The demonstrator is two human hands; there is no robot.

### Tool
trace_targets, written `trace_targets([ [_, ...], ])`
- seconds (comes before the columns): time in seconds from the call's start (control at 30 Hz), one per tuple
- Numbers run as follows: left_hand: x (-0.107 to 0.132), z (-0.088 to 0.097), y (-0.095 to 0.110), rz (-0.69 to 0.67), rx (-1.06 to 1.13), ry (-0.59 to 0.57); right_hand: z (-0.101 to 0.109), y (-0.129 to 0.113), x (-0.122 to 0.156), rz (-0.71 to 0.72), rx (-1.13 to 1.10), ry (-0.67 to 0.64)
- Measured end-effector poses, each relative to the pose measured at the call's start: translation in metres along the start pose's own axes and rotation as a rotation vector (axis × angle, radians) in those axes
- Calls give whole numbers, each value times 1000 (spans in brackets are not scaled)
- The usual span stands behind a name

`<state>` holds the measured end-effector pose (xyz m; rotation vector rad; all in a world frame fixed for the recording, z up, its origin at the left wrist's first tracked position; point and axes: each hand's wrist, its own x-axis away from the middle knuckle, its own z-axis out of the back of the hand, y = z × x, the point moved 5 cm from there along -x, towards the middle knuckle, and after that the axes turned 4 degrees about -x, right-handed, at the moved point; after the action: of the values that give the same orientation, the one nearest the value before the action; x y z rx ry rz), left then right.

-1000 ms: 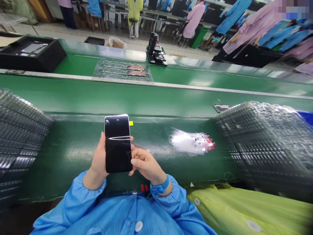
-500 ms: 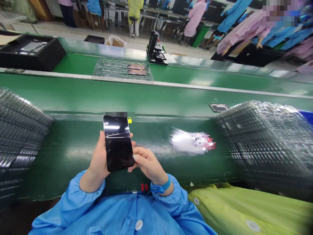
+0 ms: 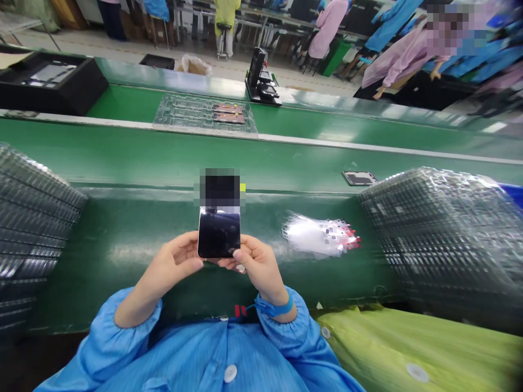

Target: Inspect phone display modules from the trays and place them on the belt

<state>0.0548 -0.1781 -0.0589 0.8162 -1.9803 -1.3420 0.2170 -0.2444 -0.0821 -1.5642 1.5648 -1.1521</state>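
A black glossy phone [image 3: 219,233] is held upright over the green workbench [image 3: 122,239], its upper part blurred out. My left hand [image 3: 175,261] pinches its lower left corner with closed fingers. My right hand [image 3: 255,264], a blue strap on its wrist, grips the lower right corner. A small yellow tab [image 3: 242,187] shows by the phone's top right edge.
A pile of clear film pieces with red tabs [image 3: 321,238] lies to the right. Stacks of clear trays stand at left [image 3: 32,218] and right [image 3: 445,234]. Another phone [image 3: 359,177] lies on the conveyor belt [image 3: 286,158]. A flat tray with parts [image 3: 206,114] sits farther back. Other workers stand behind.
The phone has shifted right and away from me. Both hands slid down to grip it by its lower corners instead of along its sides.
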Motion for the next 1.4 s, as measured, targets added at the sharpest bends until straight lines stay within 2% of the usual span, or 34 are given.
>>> trace_targets([
  [0.1, 7, 5, -5, 45, -152, 48, 3, -4, 0, 16, 18, 6],
  [0.17, 6, 3, -3, 19, -144, 57, 3, -6, 0, 23, 7, -10],
  [0.27, -1, -4, 3, -12, 83, 33, -2, -4, 1, 6, -13, -67],
  [0.4, -14, -11, -1, 153, 458, 55, -18, 9, 4, -106, -60, -220],
  [0.5, -18, -10, -7, 264, 576, 102, -26, 15, 6, -146, -123, -299],
  [0.6, -19, -11, -10, 347, 649, 37, -27, 17, 7, -167, -170, -351],
  [0.7, -18, -12, -9, 368, 714, -10, -25, 20, 6, -220, -227, -341],
  [0.8, -18, -14, -7, 383, 735, -11, -24, 23, 5, -257, -290, -308],
  [1.03, -17, -15, -6, 399, 692, -20, -25, 22, 4, -234, -312, -305],
  [1.23, -17, -13, -3, 371, 645, -10, -24, 21, 5, -208, -329, -317],
  [1.4, -17, -13, -2, 361, 621, -8, -25, 27, 3, -241, -367, -348],
])
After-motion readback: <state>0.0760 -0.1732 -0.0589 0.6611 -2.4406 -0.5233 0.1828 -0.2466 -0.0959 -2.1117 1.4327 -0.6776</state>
